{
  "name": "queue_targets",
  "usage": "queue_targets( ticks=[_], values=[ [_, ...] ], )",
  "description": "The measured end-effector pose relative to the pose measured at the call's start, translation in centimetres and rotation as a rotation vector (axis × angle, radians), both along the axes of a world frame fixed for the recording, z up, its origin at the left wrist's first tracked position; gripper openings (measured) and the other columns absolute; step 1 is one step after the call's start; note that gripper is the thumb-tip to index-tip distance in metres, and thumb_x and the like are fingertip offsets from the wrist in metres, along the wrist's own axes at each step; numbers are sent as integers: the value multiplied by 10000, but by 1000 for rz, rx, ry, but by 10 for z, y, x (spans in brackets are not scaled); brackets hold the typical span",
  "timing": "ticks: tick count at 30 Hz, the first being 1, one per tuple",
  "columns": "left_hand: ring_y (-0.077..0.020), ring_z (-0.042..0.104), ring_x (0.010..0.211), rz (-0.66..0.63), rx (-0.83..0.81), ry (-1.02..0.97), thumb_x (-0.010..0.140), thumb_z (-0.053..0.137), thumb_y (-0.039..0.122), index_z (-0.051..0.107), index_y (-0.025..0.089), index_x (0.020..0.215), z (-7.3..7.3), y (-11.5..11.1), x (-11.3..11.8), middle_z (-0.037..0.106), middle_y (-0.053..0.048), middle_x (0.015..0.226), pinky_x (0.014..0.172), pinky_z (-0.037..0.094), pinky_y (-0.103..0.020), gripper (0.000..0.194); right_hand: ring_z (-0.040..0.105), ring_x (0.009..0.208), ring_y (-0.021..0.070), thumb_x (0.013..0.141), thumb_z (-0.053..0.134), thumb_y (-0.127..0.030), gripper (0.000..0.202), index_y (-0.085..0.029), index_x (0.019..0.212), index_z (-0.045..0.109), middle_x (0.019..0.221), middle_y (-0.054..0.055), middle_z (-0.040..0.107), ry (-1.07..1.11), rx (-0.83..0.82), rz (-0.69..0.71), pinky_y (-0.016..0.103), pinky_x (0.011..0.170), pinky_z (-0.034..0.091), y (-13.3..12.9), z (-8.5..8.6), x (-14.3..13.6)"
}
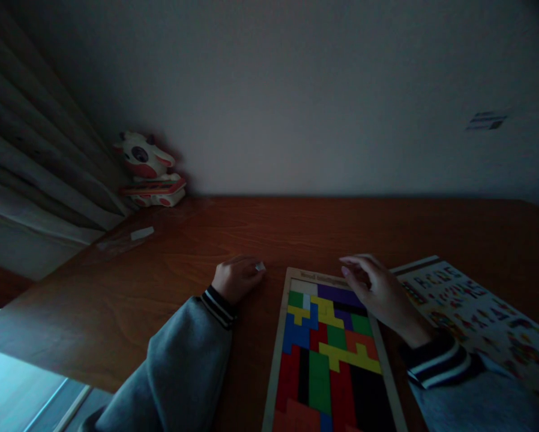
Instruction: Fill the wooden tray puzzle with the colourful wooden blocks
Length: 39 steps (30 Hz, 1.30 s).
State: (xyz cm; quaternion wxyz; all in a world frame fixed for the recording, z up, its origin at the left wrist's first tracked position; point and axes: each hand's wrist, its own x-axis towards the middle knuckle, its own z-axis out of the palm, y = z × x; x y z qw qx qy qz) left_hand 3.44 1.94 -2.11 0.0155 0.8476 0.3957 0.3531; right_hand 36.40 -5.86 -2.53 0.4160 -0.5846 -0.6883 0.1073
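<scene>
A wooden puzzle board lies on the table in front of me. It is filled with flat blocks in red, blue, green, yellow, purple and other colours. Left of the board, my left hand rests on the table with its fingers curled. A small whitish piece shows at its fingertips; its exact shape is too small to tell. My right hand is over the board's upper right edge, fingers bent and thumb apart, and I see nothing held in it. Beneath it lies a long purple block, partly covered.
To the right is a white printed sheet with letters and coloured figures, partly under my right sleeve. A cow-shaped toy keyboard stands at the back left by the curtain. Clear plastic with a white label lies near the table's left edge.
</scene>
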Motion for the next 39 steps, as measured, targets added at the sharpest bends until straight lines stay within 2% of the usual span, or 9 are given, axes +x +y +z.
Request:
queue_targets(
  ticks=[9,16,20,23,27,29,32,35,39],
  values=[
    [-219,720,867,89,-109,156,847,671,398,754,215,946,3,-6,4,762,-48,958,773,592,-329,224,664,935,216,955,512,-393,238,-235,1108,604,1096,85,636,-29,-24,11,386,821,549,0,1,0],
    [-221,710,894,122,-151,159,855,656,394,764,229,937,4,-4,4,759,-46,977,807,577,-332,214,661,924,217,954,513,-396,233,-237,1100,602,1088,87,638,-17,-25,7,387,805,552,-1,3,-2],
    [-220,717,890,64,-177,112,833,683,377,750,216,983,3,2,5,763,-50,970,810,581,-332,229,660,940,218,950,515,-403,241,-237,1097,609,1093,84,639,-2,-39,9,389,827,549,-1,3,-3],
    [-206,722,904,-56,-187,47,797,723,352,739,209,1009,1,6,12,766,-48,997,837,582,-323,256,665,950,222,940,524,-432,264,-236,1090,620,1101,87,652,49,-53,15,398,846,545,-1,6,-6],
    [-189,727,890,-255,-119,-157,804,726,347,739,218,995,4,4,34,769,-48,993,831,592,-321,231,680,944,230,920,535,-509,323,-267,1103,646,1061,73,701,247,-208,17,403,833,549,-4,16,-21],
    [-187,726,882,-317,-77,-290,810,733,350,730,214,1017,8,-2,50,766,-57,987,817,599,-326,248,679,971,225,909,543,-536,330,-285,1082,670,1059,63,716,425,-335,86,384,834,549,-5,21,-34],
    [-195,723,881,-391,-47,-431,777,781,346,719,193,1045,15,-13,72,765,-75,975,807,604,-339,315,683,838,195,878,580,-567,348,-260,970,717,941,57,728,712,-510,252,345,754,551,-9,24,-51],
    [-201,723,856,-441,-21,-493,753,802,352,720,191,1041,18,-22,84,769,-81,950,789,609,-351,340,649,745,157,828,661,-554,342,-224,873,737,841,45,714,965,-612,370,307,703,532,-14,24,-60],
    [-203,722,849,-475,2,-512,740,817,323,722,192,1046,20,-26,87,773,-82,943,779,609,-348,347,605,686,127,745,776,-490,288,-218,838,756,798,25,698,1176,-674,355,271,650,515,-18,26,-61]
  ],
)
